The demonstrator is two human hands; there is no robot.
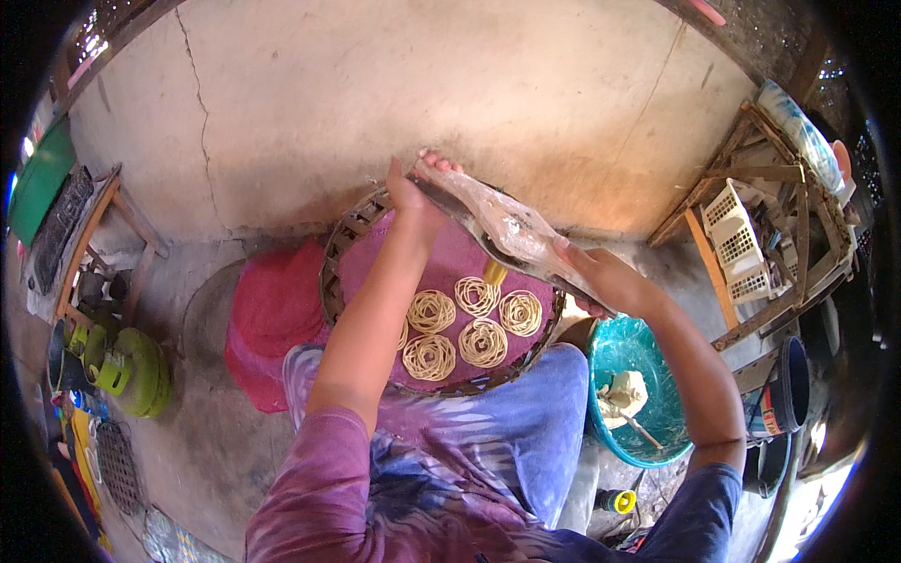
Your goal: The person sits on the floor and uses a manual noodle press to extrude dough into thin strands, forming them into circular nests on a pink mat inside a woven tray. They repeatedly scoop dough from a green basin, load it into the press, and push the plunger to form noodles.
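Both my hands grip a long hand press (pixel 514 223) with a pale, dough-smeared top and a dark lower edge. My left hand (pixel 413 192) is closed round its far-left end, and my right hand (pixel 603 274) round its near-right end. A brass-coloured tube (pixel 495 272) sticks down from the middle of the press, above the tray. Several coils of pale dough strands (pixel 483 342) lie below on the pink lining of a round woven tray (pixel 330 272), which rests at my lap. One coil (pixel 404 335) is partly hidden by my left forearm.
At my right stands a teal basin (pixel 648 460) holding a lump of dough (pixel 627 392) and a stick-like utensil. A red cloth-like heap (pixel 272 314) lies left of the tray. Farther left are a green gas cylinder (pixel 145 375) and a wooden stand (pixel 89 239). A wooden rack (pixel 709 267) stands right.
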